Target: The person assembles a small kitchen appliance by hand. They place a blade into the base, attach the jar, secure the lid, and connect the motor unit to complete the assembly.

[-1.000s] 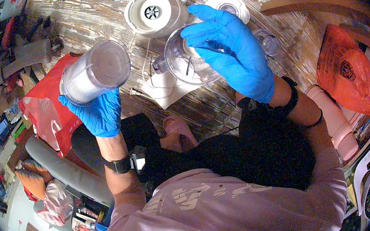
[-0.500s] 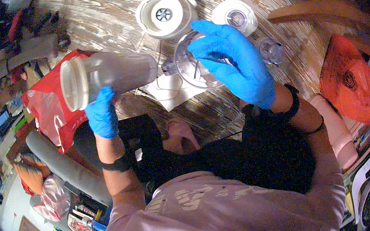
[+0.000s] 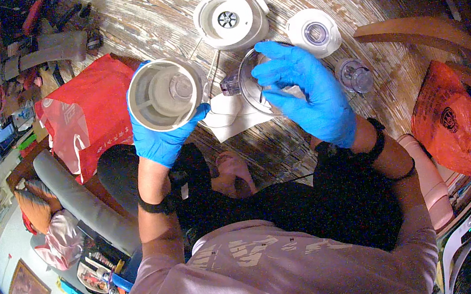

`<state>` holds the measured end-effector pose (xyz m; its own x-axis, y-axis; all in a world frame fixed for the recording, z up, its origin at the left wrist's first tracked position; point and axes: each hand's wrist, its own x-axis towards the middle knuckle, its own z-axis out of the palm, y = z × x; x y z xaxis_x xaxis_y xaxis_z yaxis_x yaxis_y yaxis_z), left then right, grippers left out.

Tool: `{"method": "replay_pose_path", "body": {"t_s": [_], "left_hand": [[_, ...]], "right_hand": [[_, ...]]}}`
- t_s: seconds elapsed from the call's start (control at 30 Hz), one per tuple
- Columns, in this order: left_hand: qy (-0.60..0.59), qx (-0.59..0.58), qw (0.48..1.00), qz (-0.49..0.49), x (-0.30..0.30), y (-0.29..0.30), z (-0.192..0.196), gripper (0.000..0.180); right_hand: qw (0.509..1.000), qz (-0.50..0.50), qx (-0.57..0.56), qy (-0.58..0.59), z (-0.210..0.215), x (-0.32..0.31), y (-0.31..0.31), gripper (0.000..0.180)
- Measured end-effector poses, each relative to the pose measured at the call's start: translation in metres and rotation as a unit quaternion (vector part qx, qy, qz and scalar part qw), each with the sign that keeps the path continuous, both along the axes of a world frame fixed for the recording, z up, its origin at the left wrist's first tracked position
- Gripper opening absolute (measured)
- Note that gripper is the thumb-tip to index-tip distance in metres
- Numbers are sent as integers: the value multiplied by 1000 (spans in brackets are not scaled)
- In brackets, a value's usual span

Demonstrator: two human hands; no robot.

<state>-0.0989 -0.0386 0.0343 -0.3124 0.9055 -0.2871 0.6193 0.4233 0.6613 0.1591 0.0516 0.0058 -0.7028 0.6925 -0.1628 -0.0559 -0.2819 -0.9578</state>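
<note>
While left fingers (image 3: 155, 139) cradle the cup (image 3: 165, 94), right fingers (image 3: 282, 71) cover the clear bowl (image 3: 254, 83).

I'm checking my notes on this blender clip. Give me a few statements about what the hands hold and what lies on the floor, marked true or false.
1. The left hand holds a white cup-shaped part with its open end toward the camera. True.
2. The right hand is bare. False: it wears a blue glove and grips a clear jar.
3. A white blender base stands on the wooden floor. True.
4. The red bag lies to the person's right. False: it lies to the left.
</note>
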Motion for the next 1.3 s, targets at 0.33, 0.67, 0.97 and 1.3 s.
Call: {"method": "replay_pose_path", "body": {"t_s": [0.33, 0.67, 0.97, 1.3], "left_hand": [[272, 139, 938, -164, 44, 2, 2, 77], [249, 87, 944, -201, 59, 10, 16, 93], [-289, 115, 950, 30, 4, 4, 31, 131], [-13, 260, 965, 40, -8, 44, 37, 69]], "right_hand": [[982, 46, 174, -47, 4, -15, -5, 116], [987, 29, 152, -50, 4, -19, -11, 108], [986, 23, -141, 87, -2, -5, 15, 96], [990, -131, 49, -22, -13, 3, 29, 101]]}}
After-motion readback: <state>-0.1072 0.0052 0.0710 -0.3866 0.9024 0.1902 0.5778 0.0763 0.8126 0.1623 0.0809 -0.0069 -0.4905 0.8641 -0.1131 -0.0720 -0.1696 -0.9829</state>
